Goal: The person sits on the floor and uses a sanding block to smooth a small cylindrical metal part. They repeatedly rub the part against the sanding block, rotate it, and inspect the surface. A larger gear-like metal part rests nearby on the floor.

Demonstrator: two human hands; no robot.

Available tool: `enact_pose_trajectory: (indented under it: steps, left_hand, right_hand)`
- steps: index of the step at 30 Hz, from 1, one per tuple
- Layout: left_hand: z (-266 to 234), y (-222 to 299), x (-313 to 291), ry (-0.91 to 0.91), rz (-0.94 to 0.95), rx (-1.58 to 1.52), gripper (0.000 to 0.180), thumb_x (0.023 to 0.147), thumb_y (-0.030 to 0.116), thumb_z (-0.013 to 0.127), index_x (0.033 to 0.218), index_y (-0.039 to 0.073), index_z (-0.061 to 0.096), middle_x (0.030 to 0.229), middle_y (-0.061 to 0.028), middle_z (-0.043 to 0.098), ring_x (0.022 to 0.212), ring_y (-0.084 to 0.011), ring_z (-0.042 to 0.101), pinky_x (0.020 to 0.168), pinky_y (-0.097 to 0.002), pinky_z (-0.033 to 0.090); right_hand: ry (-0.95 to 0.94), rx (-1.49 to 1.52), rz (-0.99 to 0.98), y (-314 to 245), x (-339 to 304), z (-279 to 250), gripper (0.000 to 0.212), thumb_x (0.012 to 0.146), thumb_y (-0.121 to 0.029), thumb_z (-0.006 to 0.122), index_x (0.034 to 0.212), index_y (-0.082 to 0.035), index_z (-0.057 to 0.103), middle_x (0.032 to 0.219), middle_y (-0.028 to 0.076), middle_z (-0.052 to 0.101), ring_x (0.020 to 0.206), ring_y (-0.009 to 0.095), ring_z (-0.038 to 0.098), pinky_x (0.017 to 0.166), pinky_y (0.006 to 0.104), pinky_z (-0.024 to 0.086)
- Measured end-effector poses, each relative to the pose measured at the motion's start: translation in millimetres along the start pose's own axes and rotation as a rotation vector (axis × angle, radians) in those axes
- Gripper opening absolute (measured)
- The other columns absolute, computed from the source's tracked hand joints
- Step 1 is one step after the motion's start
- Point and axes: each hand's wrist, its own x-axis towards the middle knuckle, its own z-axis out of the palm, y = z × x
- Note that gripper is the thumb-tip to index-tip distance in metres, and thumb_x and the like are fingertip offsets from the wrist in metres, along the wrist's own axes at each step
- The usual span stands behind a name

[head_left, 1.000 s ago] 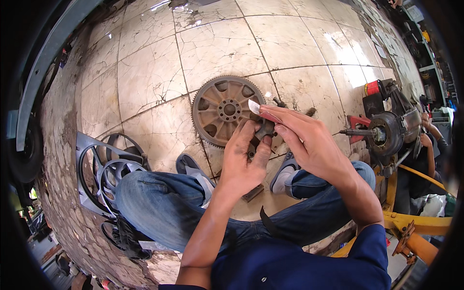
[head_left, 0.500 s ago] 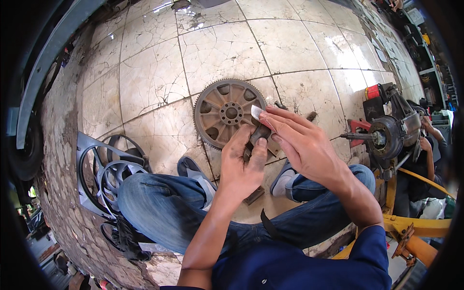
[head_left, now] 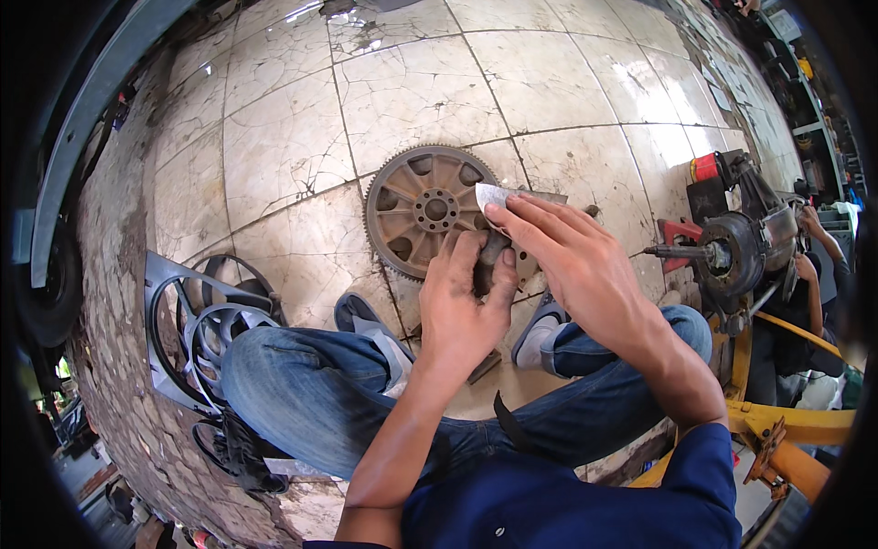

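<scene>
In front of my shins, my left hand is closed around a dark, grimy metal part, with the thumb along its near side. My right hand holds a folded piece of sandpaper, pale on the side that shows, under its straightened fingers. The sandpaper lies over the far end of the metal part. Whether it touches the part is hidden by the fingers. Just beyond both hands, a rusty toothed flywheel rests flat on the tiles. A flat metal piece with a hole shows partly between the hands.
Grey plastic trim and black belts lie to the left of my knee. An axle hub stands at the right on a red stand, near a yellow frame. Another person's arms are at work behind it. Cracked tiles cover the floor.
My right hand with the sandpaper has shifted slightly along the metal part, its fingers flatter over it. The left hand has tilted the part a little. The sheet's red side no longer shows.
</scene>
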Motion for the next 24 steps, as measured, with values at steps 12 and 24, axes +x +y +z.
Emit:
enact_pose_trajectory:
  steps: [12,24]
  left_hand:
    - [-0.3,-4.8,1.8,0.041,0.177,0.322,0.022,0.092,0.017,0.072,0.107,0.003,0.064,0.1,-0.0157,0.065,0.092,-0.0373,0.065,0.08,-0.0448,0.049]
    - [7.5,-9.8,-3.3,-0.036,0.123,0.343,0.024,0.094,0.019,0.072,0.11,0.003,0.065,0.102,-0.0171,0.067,0.093,-0.0375,0.066,0.085,-0.0455,0.048]
  right_hand:
    - [-0.019,-0.086,0.042,-5.5,-3.6,4.7,0.06,0.087,-0.001,0.059,0.147,-0.006,0.057,0.137,0.017,0.066,0.128,0.032,0.063,0.106,0.0421,0.051]
    - [-0.004,-0.229,0.01,2.3,-10.4,21.5,0.05,0.087,-0.012,0.065,0.136,0.001,0.06,0.116,0.015,0.072,0.115,0.027,0.07,0.09,0.0376,0.054]
